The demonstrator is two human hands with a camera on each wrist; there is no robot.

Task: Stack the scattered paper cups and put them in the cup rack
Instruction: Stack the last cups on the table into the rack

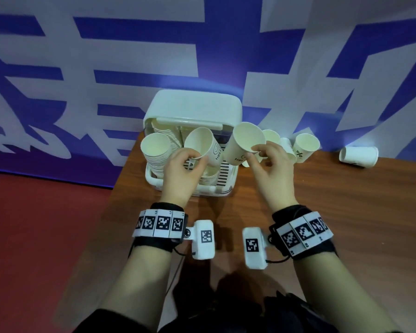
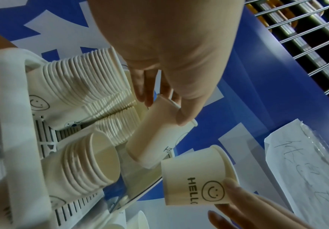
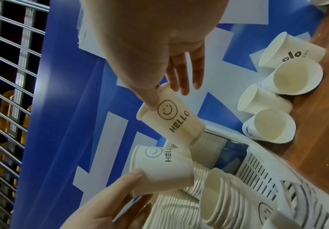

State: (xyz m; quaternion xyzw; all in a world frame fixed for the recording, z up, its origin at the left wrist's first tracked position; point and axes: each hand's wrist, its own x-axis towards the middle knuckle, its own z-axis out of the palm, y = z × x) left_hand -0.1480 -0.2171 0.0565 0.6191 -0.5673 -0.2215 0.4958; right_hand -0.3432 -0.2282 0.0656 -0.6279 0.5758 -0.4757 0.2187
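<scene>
Nearest the camera are both wrists with tag bands, over the brown desk (image 1: 322, 212). Left hand (image 1: 181, 174) has its fingers (image 2: 185, 113) curled in a pinch on the rim of one cup (image 1: 202, 145), thumb outside, other fingertips at the lip; the cup hangs tilted over the rack (image 1: 192, 111) with its mouth facing the head camera. Right hand (image 1: 272, 169) does the same thing with a second cup (image 1: 244, 143): thumb and fingertips (image 3: 151, 99) pinching the rim, the rest of the fingers loosely spread. That one shows a smiley and "HELLO" print. The two held cups are side by side, close together but not touching as far as I can see, both held in the air.

Under the left hand, the white rack sits at the desk's far left corner, with long nested stacks (image 1: 155, 152) lying in it and its lid tipped back. To the right of the rack, loose cups (image 1: 305, 146) are bunched on the desk, and one more cup (image 1: 358, 156) lies on its side farther right. Behind everything is a blue and white banner (image 1: 130, 56).
</scene>
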